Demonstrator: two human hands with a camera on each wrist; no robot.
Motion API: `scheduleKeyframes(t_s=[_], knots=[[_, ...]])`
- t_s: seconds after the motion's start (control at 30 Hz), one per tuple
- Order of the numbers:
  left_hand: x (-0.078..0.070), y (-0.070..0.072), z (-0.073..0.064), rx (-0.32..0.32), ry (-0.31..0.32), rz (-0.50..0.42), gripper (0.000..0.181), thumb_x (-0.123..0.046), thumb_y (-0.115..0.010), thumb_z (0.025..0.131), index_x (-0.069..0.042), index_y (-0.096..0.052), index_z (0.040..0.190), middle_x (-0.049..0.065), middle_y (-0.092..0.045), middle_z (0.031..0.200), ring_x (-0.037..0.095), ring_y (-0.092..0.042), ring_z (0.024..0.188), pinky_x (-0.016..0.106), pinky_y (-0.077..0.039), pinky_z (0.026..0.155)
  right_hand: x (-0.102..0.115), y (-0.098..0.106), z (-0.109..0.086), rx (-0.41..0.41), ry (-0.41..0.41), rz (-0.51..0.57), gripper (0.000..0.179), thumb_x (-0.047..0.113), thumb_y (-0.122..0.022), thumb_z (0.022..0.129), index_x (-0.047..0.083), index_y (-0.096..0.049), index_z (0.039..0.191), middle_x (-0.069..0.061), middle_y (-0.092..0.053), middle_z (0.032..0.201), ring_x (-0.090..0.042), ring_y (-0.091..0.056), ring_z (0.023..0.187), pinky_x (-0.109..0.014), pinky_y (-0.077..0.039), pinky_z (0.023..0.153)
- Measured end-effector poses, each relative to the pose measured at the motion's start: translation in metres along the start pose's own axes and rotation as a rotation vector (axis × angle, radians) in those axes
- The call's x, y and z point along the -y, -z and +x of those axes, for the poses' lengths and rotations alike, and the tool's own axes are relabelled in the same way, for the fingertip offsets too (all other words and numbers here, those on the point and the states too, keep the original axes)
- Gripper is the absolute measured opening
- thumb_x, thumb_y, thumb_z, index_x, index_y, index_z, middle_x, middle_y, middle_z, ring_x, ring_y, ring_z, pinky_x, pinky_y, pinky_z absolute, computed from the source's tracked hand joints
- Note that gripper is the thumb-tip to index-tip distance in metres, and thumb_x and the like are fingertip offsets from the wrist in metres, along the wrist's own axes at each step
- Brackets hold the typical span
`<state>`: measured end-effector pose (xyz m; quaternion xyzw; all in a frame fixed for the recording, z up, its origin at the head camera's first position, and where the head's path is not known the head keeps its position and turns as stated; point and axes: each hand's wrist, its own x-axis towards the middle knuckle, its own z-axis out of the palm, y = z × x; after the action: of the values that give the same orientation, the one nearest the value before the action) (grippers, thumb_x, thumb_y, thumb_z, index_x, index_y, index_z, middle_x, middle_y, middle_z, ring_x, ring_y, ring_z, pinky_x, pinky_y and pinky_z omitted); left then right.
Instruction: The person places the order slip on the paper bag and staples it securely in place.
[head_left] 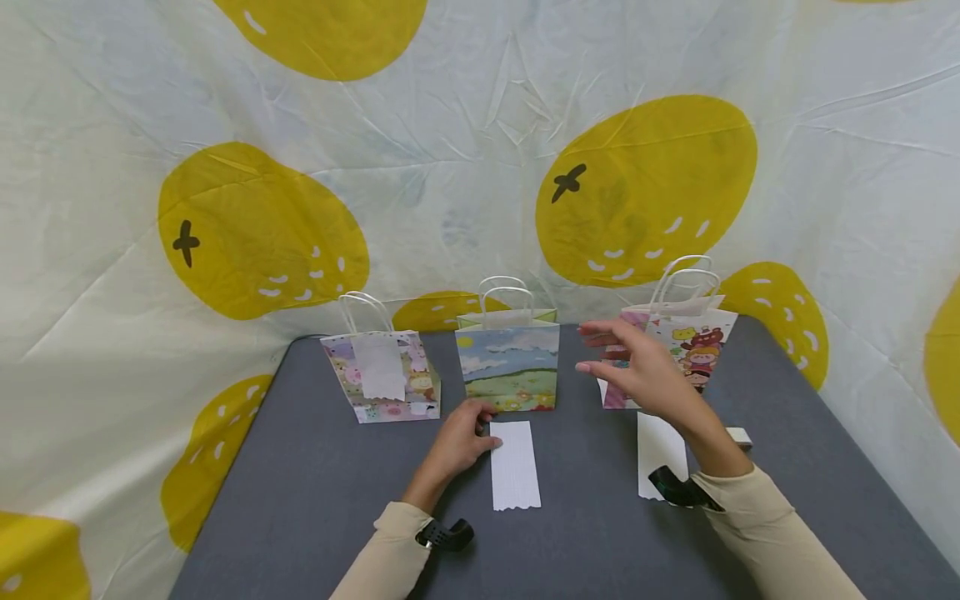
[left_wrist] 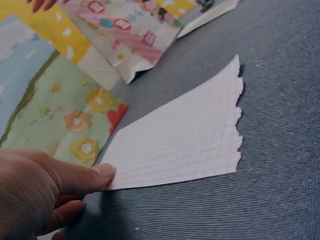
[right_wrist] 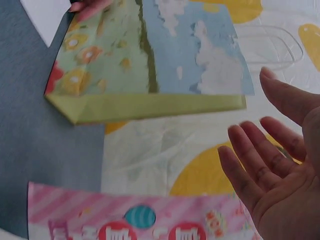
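Observation:
My left hand (head_left: pixel 459 442) pinches the upper left corner of a white grid-lined paper slip (head_left: pixel 515 467), thumb on top. The slip's torn, wavy edge points toward me, as the left wrist view shows. Just behind it stands a paper gift bag (head_left: pixel 510 367) printed with sky, meadow and flowers. My right hand (head_left: pixel 637 367) hovers with spread fingers and nothing in them, in front of a pink gift bag (head_left: pixel 701 354) with cartoon figures. In the right wrist view its fingers (right_wrist: pixel 252 160) are apart from both bags.
At the left a patterned gift bag (head_left: pixel 423 400) has another white slip (head_left: pixel 381 367) on its front. A third slip (head_left: pixel 656 458) lies under my right forearm, beside a small white block (head_left: pixel 739 437). A lemon-print cloth (head_left: pixel 450 217) hangs behind the grey table (head_left: pixel 300 517).

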<state>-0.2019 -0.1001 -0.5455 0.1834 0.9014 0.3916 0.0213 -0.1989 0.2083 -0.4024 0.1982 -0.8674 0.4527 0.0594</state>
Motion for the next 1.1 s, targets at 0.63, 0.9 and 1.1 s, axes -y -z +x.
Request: scheduleKeyframes(t_s=[0.63, 0.9, 1.1], knots=[[-0.004, 0.003, -0.001, -0.036, 0.014, -0.115, 0.014, -0.011, -0.076, 0.091, -0.003, -0.073, 0.103, 0.0, -0.063, 0.083, 0.009, -0.054, 0.072, 0.026, -0.047, 0.065, 0.009, -0.027, 0.048, -0.019, 0.051, 0.021, 0.068, 0.021, -0.083, 0.087, 0.007, -0.052, 0.145, -0.012, -0.053, 0.145, -0.034, -0.049, 0.134, -0.052, -0.042, 0.109], [-0.016, 0.023, 0.004, -0.08, 0.01, -0.211, 0.009, -0.013, -0.074, 0.093, -0.008, -0.074, 0.1, 0.0, -0.063, 0.084, 0.011, -0.056, 0.075, 0.026, -0.048, 0.068, 0.007, -0.032, 0.055, 0.018, 0.074, 0.024, 0.065, 0.022, -0.083, 0.086, 0.008, -0.055, 0.143, -0.012, -0.056, 0.144, -0.03, -0.05, 0.134, -0.053, -0.04, 0.111], [-0.033, 0.041, 0.011, -0.148, -0.027, -0.185, 0.007, -0.014, -0.074, 0.094, -0.01, -0.074, 0.099, -0.001, -0.064, 0.085, 0.014, -0.058, 0.079, 0.028, -0.05, 0.07, 0.011, -0.033, 0.061, 0.054, 0.053, 0.01, 0.068, 0.026, -0.084, 0.085, 0.009, -0.055, 0.144, -0.009, -0.054, 0.145, -0.031, -0.05, 0.134, -0.054, -0.039, 0.112]])
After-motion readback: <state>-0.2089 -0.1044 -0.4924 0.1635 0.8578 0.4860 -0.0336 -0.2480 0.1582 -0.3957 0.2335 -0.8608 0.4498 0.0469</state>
